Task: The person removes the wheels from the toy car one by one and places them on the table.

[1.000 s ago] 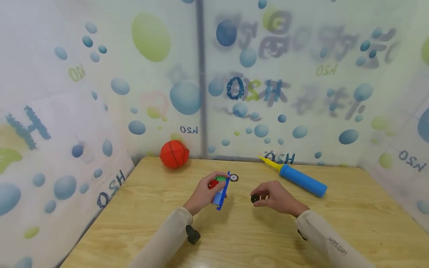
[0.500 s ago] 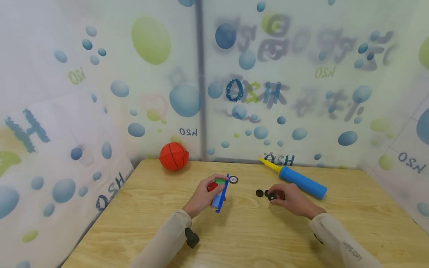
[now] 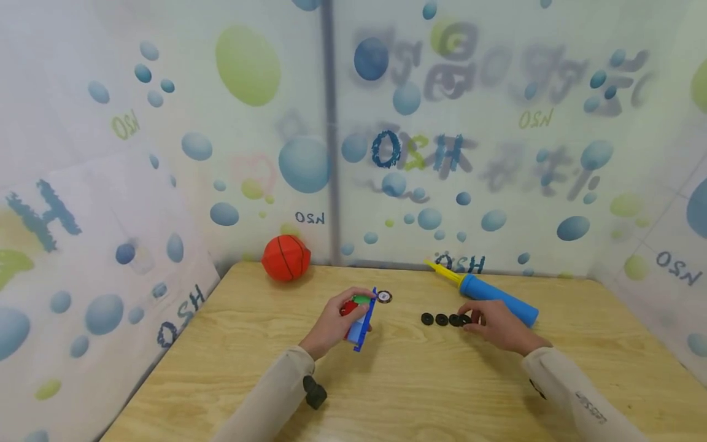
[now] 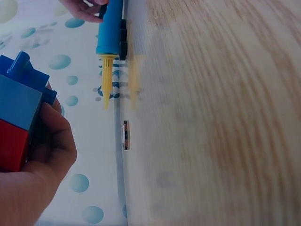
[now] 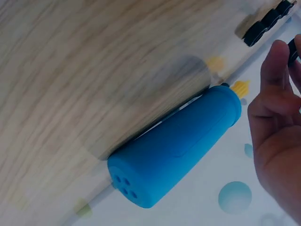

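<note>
My left hand (image 3: 334,322) grips a toy built of blue, red and green building blocks (image 3: 359,325) above the table. In the left wrist view, the blue-and-red side of the toy (image 4: 19,101) shows, with blue pegs sticking out of it. Three small black toy wheels (image 3: 442,320) lie in a row on the table to the right of it. At the right end of that row, my right hand (image 3: 497,325) pinches another black wheel (image 5: 292,52) between thumb and fingers. The wheel is partly hidden by the fingertips; the left palm is also hidden.
A blue hand pump (image 3: 499,299) with a yellow nozzle lies behind my right hand. A round chip (image 3: 385,297) lies just beyond the toy. The red ball (image 3: 286,258) sits at the table's back left, near the patterned wall (image 3: 259,184).
My right hand has moved to the right, setting black wheels down one after another in a row. The left hand keeps its grip on the block toy and has hardly moved.
</note>
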A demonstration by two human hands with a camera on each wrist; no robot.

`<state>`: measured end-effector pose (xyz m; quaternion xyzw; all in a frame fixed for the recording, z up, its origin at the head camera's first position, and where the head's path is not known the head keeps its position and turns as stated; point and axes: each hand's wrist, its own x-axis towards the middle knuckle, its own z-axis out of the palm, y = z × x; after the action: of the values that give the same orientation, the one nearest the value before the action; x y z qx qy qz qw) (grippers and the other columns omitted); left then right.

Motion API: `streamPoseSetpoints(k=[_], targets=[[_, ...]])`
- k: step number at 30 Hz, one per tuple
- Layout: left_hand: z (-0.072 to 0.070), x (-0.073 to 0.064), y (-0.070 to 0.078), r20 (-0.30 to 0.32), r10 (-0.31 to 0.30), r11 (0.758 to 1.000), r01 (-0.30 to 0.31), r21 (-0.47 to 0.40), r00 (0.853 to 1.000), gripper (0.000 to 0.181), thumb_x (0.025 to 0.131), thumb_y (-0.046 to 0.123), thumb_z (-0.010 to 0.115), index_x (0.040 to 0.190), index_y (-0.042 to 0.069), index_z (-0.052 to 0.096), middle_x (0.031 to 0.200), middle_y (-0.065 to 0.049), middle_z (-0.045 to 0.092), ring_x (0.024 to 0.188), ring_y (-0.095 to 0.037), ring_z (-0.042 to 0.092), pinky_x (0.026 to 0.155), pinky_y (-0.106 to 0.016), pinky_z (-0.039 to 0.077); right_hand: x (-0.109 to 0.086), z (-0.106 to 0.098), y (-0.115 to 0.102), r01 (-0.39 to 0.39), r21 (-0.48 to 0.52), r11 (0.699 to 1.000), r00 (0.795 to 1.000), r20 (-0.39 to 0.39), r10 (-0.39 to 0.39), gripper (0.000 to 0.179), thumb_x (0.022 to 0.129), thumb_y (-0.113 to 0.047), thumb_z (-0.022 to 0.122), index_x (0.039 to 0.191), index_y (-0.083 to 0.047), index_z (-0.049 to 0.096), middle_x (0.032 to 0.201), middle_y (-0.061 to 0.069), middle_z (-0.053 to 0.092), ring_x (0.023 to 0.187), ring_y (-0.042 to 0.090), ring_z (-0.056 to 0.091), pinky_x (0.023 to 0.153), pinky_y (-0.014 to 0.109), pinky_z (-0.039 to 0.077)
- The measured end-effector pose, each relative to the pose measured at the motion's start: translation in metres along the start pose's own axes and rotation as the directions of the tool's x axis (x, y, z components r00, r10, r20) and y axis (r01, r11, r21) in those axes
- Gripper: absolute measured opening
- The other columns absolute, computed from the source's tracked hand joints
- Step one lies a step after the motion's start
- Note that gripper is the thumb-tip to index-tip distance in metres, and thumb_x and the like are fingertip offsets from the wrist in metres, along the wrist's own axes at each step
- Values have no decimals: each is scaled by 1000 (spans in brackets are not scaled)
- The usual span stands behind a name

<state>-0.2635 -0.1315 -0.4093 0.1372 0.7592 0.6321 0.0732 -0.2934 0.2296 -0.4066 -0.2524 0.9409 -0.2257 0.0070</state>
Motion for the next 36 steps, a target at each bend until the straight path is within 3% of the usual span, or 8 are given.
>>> streamPoseSetpoints(k=[2,7,15,25,36], targets=[[-1,-1,0,3,-11,1000,11,-7,1000,32,104,25,55,135,24,58,118,-27,63,83,-21,72,69,-30,60,1,1,4,-10,-9,1000,1000,8,10,25,92,-11,71,116,-8,69,81,-3,64,66,4,52,58,22,45],[-2,0,1,21,-10,1000,10,-13,1000,34,104,25,55,137,23,58,119,-36,62,86,-27,73,69,-30,59,4,0,10,-43,-30,999,999,30,44,25,90,-9,72,115,-5,70,81,0,65,69,8,54,60,24,45],[-2,3,0,39,-2,1000,2,-4,999,32,104,26,54,136,26,59,121,-34,62,88,-30,73,71,-30,59,13,1,12,-122,-74,990,990,67,127,24,89,-10,73,112,-3,71,78,1,65,67,12,54,60,29,46],[0,0,-2,52,-16,1000,17,-5,999,32,104,23,55,136,24,60,120,-21,61,95,-45,71,71,-33,61,16,6,17,-164,-81,983,983,69,169,21,87,-11,74,108,-6,72,78,1,66,67,13,55,60,30,46],[1,0,1,63,-14,1000,15,-19,998,33,104,22,54,136,25,59,129,-21,55,96,-47,70,70,-32,61,19,1,13,-219,-61,974,969,101,224,37,88,-15,75,122,-3,68,76,2,64,64,14,55,58,29,44]])
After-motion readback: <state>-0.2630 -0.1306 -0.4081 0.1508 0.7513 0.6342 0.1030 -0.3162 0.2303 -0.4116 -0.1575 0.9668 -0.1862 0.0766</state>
